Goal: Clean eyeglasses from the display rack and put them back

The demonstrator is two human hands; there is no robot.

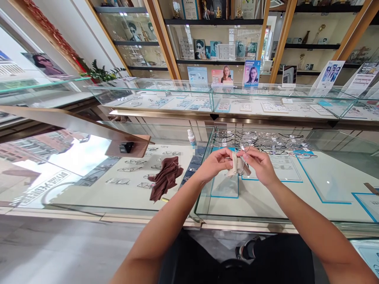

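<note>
- Your left hand [220, 161] is curled nearly closed, thumb and fingers pinching a folded pale cloth [235, 163].
- Your right hand [259, 161], at 3 o'clock from the left, is also drawn in to a pinch, holding thin-rimmed eyeglasses [243, 147] at the cloth; you cannot tell exactly which part the fingertips grip.
- The eyeglasses sit between your two hands, partly hidden by cloth and fingers, above the glass counter [260, 201] in front of you.
- Reckoning from your hands, with 12 straight away from you, a crumpled brown cloth [167, 177] lies between 8 and 9 o'clock, well apart from them.
- At 10 o'clock a small white spray bottle [192, 137] stands upright.
- Rows of spectacle frames [263, 141] spread from about 11 to 2 o'clock, just beyond your fingers.
- A blue-edged panel [325, 181] lies between 3 and 4 o'clock.
- At 9 o'clock, farther off, a small black box [126, 147] sits on a wooden ledge [139, 146].
- At 12 o'clock, across the gap, a long display case [237, 91] carries upright promotional cards [251, 73].
- A green plant [100, 73] shows far off at 10 o'clock.
</note>
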